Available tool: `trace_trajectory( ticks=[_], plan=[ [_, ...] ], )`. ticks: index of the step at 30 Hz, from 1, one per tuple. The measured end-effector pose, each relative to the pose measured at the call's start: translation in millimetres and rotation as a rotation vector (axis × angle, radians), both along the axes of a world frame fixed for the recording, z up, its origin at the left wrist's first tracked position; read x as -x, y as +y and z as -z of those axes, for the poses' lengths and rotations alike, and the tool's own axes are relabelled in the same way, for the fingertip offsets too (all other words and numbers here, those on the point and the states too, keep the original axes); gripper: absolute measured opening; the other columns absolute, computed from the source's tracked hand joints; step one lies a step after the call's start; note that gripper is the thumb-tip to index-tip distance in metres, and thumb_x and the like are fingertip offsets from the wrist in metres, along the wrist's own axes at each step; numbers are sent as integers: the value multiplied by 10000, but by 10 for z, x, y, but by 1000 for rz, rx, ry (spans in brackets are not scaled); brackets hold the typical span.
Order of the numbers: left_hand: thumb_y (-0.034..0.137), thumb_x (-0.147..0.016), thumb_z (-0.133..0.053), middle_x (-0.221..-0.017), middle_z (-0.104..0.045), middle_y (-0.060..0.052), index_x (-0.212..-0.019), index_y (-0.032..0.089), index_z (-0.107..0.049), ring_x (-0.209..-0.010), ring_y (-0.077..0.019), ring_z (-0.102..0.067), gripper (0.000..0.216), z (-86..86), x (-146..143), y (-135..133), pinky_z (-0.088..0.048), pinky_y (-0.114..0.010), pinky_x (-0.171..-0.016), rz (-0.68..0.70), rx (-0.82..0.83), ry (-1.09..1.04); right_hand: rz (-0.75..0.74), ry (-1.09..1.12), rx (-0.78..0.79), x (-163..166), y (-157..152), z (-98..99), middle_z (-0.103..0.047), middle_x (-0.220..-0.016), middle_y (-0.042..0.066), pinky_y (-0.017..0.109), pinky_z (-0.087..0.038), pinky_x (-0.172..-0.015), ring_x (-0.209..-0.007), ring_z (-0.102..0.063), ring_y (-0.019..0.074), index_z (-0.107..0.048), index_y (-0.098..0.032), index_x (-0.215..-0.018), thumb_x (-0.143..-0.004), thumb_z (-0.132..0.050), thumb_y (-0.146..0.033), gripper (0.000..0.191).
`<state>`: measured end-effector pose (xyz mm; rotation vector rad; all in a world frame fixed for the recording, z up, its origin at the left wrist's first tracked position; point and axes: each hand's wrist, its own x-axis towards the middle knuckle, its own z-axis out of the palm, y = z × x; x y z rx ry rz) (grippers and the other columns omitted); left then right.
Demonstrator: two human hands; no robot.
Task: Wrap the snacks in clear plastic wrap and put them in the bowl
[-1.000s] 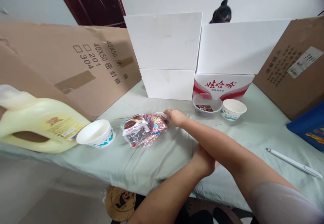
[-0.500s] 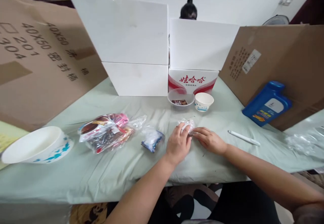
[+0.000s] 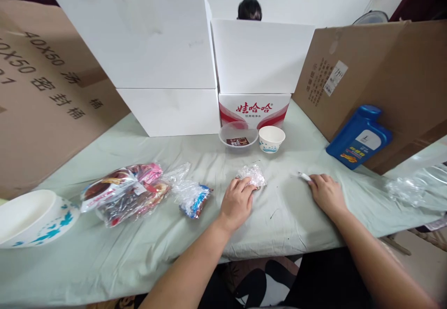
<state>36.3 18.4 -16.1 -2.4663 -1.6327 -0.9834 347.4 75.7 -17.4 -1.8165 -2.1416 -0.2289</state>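
My left hand (image 3: 237, 202) rests on the pale green tablecloth (image 3: 279, 216), its fingers curled against the near edge of a small packet in crinkly clear wrap (image 3: 252, 175). My right hand (image 3: 324, 192) lies further right over a white pen (image 3: 303, 175). The fingers are together and bent over the pen, and only its tip shows to their left. A small blue-and-white packet in clear plastic (image 3: 193, 198) lies just left of my left hand.
A clear bag of mixed snacks (image 3: 122, 195) and a white bowl (image 3: 31, 216) lie to the left. At the back stand a clear bowl (image 3: 238, 137) holding a brown packet, a paper cup (image 3: 271, 137) and white boxes (image 3: 167, 67). A blue bottle (image 3: 358, 137) leans on cardboard (image 3: 384, 67). A person's head (image 3: 249, 9) shows behind.
My right hand let go of the clear-wrapped packet and moved right onto the white pen. My left hand stayed at the packet. The view shifted slightly.
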Motion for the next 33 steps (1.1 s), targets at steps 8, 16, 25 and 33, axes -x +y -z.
trace_trajectory(
  ticks=[8, 16, 25, 33],
  plan=[
    [13, -829, -487, -1134, -627, -73, -898, 206, -651, -1004, -236, -579, 263, -4, 54, 24, -540, -396, -867, 11, -17, -71, -549, 2, -14, 1202, 45, -323, -638, -951, 71, 275, -471, -642, -746, -624, 180, -629, -233, -1176, -958, -480, -227, 264],
    [153, -885, -526, -1307, -520, -134, -1222, 189, -511, -953, -193, -622, 339, 42, 84, 35, -543, -379, -880, -46, 53, -264, -233, 41, 49, 670, 216, -130, -650, -923, 92, 337, -503, -695, -803, -637, 232, -687, -209, -1080, -926, -515, -225, 232],
    [211, -843, -602, -1128, -592, -63, -1131, 240, -632, -700, -119, -604, 291, -78, 33, 1, -552, -281, -696, 111, 303, -361, -806, 331, 30, 1042, -99, -161, -542, -1329, 137, 465, -492, -974, -1190, -538, 263, -490, -229, -1334, -935, -530, -254, 402],
    [297, -899, -514, -971, -655, -56, -924, 194, -550, -861, -163, -623, 112, -79, 88, 26, -517, -285, -759, -51, 210, -1034, -695, 413, 65, 971, -74, -153, -625, -987, 90, 378, -535, -786, -898, -620, 227, -613, -207, -968, -884, -596, -215, 87]
  ],
)
